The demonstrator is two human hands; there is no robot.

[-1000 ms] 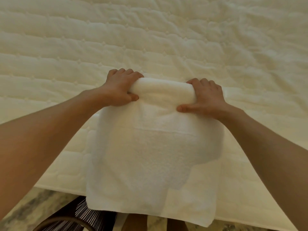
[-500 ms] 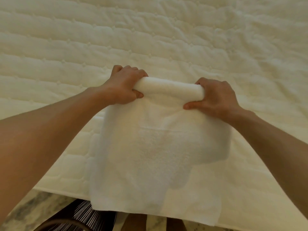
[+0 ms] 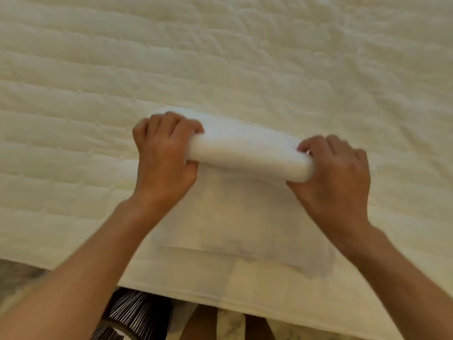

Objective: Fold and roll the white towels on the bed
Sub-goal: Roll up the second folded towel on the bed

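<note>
We hold the towel (image 3: 257,204) at both ends of its rolled part. Our left hand (image 3: 166,155) wraps one end and our right hand (image 3: 338,175) the other, with fingers (image 3: 171,121) curled over the top. The roll (image 3: 247,153) spans the gap between the two grips. Its long axis runs from hand to hand, slightly skewed, so the right end sits nearer to us than the left.

The relation that matters is that the unrolled tail (image 3: 220,241) lies flat on the bed (image 3: 220,57) on our side of the grip, reaching from under the roll toward the bed's edge. We judge that the rolling has to come toward us, across that axis, with both hands turning evenly. Neither hand is much nearer the tail.

The picture is blurred, and the white towel lies on a pale bed, so the tail's left edge and near hem barely show. Our hands cover both ends of the roll, so we cannot tell how tight or even the layers are. Beyond the grip we see only bed, with no other towels in view. Below the bed's edge a striped thing (image 3: 132,312) is cut off, and we cannot tell what it is.
</note>
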